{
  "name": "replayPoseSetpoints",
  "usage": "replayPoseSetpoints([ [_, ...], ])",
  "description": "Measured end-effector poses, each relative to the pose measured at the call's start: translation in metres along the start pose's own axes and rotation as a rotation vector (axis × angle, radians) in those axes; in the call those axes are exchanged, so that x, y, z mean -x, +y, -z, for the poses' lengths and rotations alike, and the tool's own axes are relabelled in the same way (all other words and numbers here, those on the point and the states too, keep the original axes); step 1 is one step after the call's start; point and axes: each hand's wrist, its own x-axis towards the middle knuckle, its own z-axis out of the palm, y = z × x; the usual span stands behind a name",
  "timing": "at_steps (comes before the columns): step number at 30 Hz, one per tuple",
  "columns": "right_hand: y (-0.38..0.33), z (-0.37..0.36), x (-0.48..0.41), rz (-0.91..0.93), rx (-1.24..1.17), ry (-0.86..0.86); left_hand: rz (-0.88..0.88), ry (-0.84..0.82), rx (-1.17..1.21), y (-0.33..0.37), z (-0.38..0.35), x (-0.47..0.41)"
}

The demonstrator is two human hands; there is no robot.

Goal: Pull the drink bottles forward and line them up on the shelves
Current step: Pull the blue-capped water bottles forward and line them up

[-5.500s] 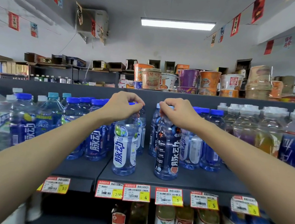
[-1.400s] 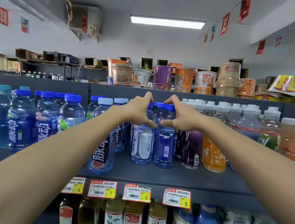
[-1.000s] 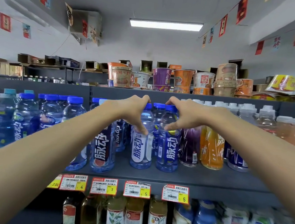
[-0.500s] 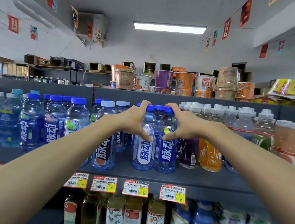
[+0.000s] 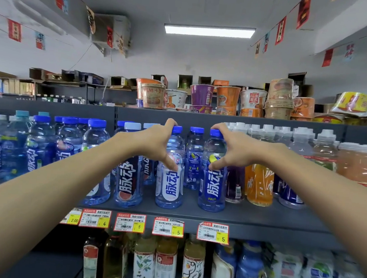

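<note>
Both hands are up at the middle shelf. The left hand has its fingers hooked over the shoulder of the white-label bottle, thumb across the front. That's a real grasp, not a nudge. At its 3 o'clock the right hand mirrors it, fingers clamped round the blue-label bottle.

Taking them high by the neck looks deliberate, so each bottle can slide upright without tipping. Both stand at the shelf's front edge, apart from each other, labels out, each above its own price tag.

In the gap at 12 o'clock, a back-row bottle sits deeper in. At 9 o'clock the dark-label bottle is on about the same front line, while at 3 o'clock the orange drink sits a touch further back. I'd say these two are nearly squared up, and the rows to the right look like the next job.
</note>
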Motion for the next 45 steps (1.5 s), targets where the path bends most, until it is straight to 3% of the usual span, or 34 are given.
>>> replayPoseSetpoints([
  [5, 0.008, 0.01, 0.01, -0.036, 0.079, 0.011, -0.113, 0.151, -0.337, 0.009, 0.003, 0.008],
  [7, 0.012, 0.013, 0.013, -0.067, 0.104, 0.011, -0.17, 0.138, -0.392, 0.014, 0.004, 0.009],
  [11, 0.013, 0.018, 0.02, -0.134, 0.209, 0.002, -0.124, 0.083, -0.475, 0.019, 0.006, 0.008],
  [15, 0.005, 0.025, 0.025, -0.201, 0.5, 0.01, -0.05, 0.041, -0.572, 0.019, 0.008, 0.006],
  [20, -0.014, 0.027, 0.019, -0.157, 0.745, 0.092, -0.002, 0.02, -0.682, 0.019, 0.006, 0.001],
  [24, -0.032, 0.022, 0.007, 0.001, 0.704, 0.179, 0.005, 0.013, -0.722, 0.02, 0.006, -0.009],
  [28, -0.041, 0.021, -0.018, 0.055, 0.606, 0.121, -0.015, 0.031, -0.549, 0.023, 0.014, -0.034],
  [32, -0.047, 0.019, -0.047, 0.007, 0.557, 0.015, 0.013, -0.062, -0.44, 0.03, 0.018, -0.068],
  [36, -0.049, 0.02, -0.071, -0.083, 0.524, -0.099, 0.06, -0.148, -0.478, 0.029, 0.015, -0.099],
  [40, -0.048, 0.02, -0.089, -0.119, 0.53, -0.141, 0.159, -0.223, -0.486, 0.018, 0.016, -0.119],
  [45, -0.043, 0.017, -0.103, -0.11, 0.507, -0.192, 0.141, -0.254, -0.463, 0.011, 0.016, -0.131],
])
